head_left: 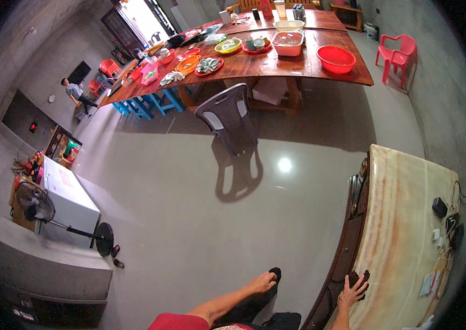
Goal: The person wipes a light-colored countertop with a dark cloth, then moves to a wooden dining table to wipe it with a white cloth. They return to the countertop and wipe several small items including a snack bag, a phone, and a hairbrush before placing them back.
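both hands empty: right hand (352, 291) spread flat on near marble tabletop (403, 220) edge; left hand (261, 282) open, over floor (189, 209); grey chair (227, 116) far.

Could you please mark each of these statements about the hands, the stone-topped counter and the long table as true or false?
1. The right hand rests with spread fingers on the edge of the marble-like counter. True.
2. The left hand holds a red bowl. False: it is empty, stretched out above the grey floor; the red bowl sits on the long wooden table.
3. A dark plastic chair stands beside the long wooden table. True.
4. The standing fan is on the counter. False: it stands on the floor by the white chest.
5. A red plastic chair stands near the wall. True.
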### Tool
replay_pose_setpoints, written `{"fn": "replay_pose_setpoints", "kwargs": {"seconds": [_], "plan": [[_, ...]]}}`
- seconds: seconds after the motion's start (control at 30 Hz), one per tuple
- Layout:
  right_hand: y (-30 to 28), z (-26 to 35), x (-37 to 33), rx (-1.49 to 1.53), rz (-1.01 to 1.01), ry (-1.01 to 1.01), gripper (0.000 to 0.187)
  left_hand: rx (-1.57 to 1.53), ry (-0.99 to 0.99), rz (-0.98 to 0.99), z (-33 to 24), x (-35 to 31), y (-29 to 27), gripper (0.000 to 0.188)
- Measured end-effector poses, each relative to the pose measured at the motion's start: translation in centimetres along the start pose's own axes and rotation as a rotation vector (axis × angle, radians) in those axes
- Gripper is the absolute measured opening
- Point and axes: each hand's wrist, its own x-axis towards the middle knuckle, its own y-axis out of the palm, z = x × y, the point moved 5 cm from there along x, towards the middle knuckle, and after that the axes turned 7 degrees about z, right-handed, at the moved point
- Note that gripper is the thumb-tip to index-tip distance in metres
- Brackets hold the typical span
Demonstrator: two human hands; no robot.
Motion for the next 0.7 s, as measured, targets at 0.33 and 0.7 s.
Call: {"fn": "replay_pose_setpoints", "kwargs": {"seconds": [0.33, 0.7], "plan": [[4.2, -4.7, -14.4, 0.091, 0.026, -0.122, 0.060, 0.075, 0.143, -0.017, -0.9, -5.5, 9.9, 0.024], [12.0, -11.4, -35.4, 0.226, 0.093, -0.043, 0.076, 0.339, 0.138, 0.403, -0.4, -17.3, 22.4, 0.030]]}}
